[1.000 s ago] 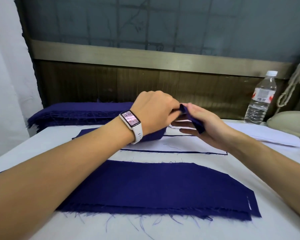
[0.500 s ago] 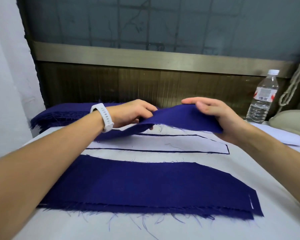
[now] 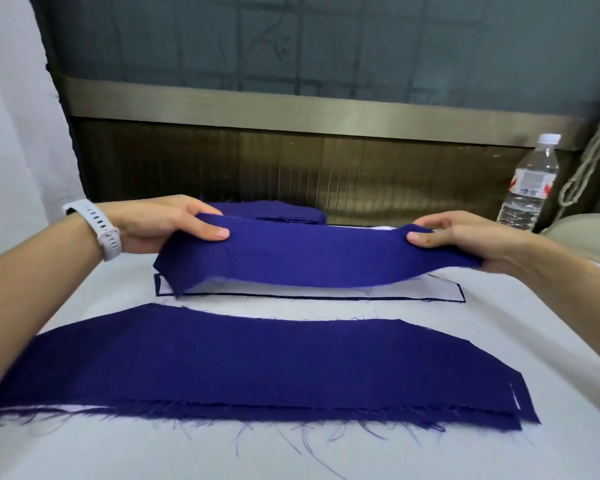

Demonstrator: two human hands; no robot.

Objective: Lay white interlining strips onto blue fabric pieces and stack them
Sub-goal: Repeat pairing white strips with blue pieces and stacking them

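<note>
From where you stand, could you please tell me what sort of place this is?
Likely a garment workshop: a white-covered table, a cut blue fabric piece held over a white interlining strip, and frayed blue pieces stacked nearby.

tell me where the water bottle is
In the head view the bottle stands upright at the far right of the table, by the wooden panel, beyond the right hand and left of a hanging cord.

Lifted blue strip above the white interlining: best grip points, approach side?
Take the lifted blue strip near its two short ends, one hand from each outer side, thumb on the near face, fingers behind. It is long and limp and sags in the middle; the left hand and right hand pinch it so.
</note>
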